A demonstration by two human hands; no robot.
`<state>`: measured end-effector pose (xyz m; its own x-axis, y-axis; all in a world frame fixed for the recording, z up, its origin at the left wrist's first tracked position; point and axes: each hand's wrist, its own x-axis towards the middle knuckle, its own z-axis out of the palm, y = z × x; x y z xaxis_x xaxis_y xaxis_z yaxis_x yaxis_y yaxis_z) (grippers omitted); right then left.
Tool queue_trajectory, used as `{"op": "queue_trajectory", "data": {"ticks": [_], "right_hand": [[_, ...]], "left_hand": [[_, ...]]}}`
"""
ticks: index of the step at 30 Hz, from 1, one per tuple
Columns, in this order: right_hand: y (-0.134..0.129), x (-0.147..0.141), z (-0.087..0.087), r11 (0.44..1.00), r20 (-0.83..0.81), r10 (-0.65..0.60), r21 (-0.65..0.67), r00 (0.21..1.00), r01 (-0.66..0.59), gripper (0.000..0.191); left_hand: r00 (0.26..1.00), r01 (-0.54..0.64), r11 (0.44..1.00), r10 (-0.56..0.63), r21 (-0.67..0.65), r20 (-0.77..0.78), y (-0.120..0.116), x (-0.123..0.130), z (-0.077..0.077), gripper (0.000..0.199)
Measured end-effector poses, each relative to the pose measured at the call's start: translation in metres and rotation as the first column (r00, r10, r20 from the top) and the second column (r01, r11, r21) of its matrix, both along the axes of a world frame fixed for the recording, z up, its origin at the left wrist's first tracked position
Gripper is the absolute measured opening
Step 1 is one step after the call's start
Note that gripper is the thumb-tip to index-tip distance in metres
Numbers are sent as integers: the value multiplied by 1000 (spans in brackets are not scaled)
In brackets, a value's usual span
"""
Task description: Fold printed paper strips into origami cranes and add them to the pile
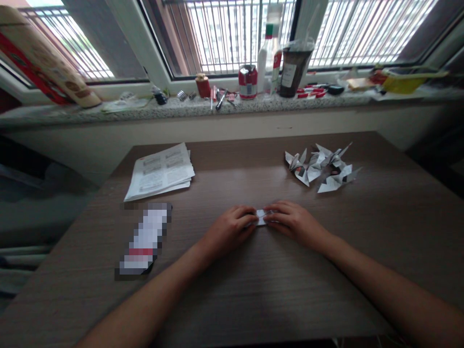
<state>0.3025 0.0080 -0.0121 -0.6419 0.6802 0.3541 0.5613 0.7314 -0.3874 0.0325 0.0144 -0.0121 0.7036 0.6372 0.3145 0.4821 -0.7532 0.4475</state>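
Observation:
A small folded piece of white paper (261, 217) lies at the middle of the brown table, partly covered by my fingers. My left hand (234, 223) closes over its left end with the fingertips pressed down. From the other side, my right hand (290, 220) holds the right end in the same way. Only a narrow strip of the paper shows between the two hands. Beyond my right hand sit several folded paper cranes (331, 164) made of printed paper, grouped together.
A stack of printed sheets (163, 169) lies at the table's far left, with a blurred-out phone (145, 239) nearer me. Along the granite windowsill (188, 108) stand a red can (248, 82), a dark drink cup (293, 70), a bottle (266, 58) and a yellow basket (404, 82).

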Motion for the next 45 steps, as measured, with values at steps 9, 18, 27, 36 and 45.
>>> {"op": "queue_trajectory", "data": {"ticks": [9,18,27,36,45], "right_hand": [[1,-2,2,1000,-47,6,-26,999,-7,16],[-1,-2,3,999,-49,-6,-53,999,3,16],[0,-2,1,999,-52,-2,-47,999,0,16],[0,-2,-1,999,-42,-6,-48,999,4,18],[0,-2,-3,997,-46,-11,-75,999,8,16]], "left_hand": [[1000,-7,1000,7,-6,28,-1,1,1,20],[999,-15,1000,15,-5,43,-1,2,0,17],[998,-1,1000,0,11,70,0,4,2,14],[999,-13,1000,13,8,50,0,4,-1,18],[998,-6,1000,7,-18,69,2,4,-3,19]]}}
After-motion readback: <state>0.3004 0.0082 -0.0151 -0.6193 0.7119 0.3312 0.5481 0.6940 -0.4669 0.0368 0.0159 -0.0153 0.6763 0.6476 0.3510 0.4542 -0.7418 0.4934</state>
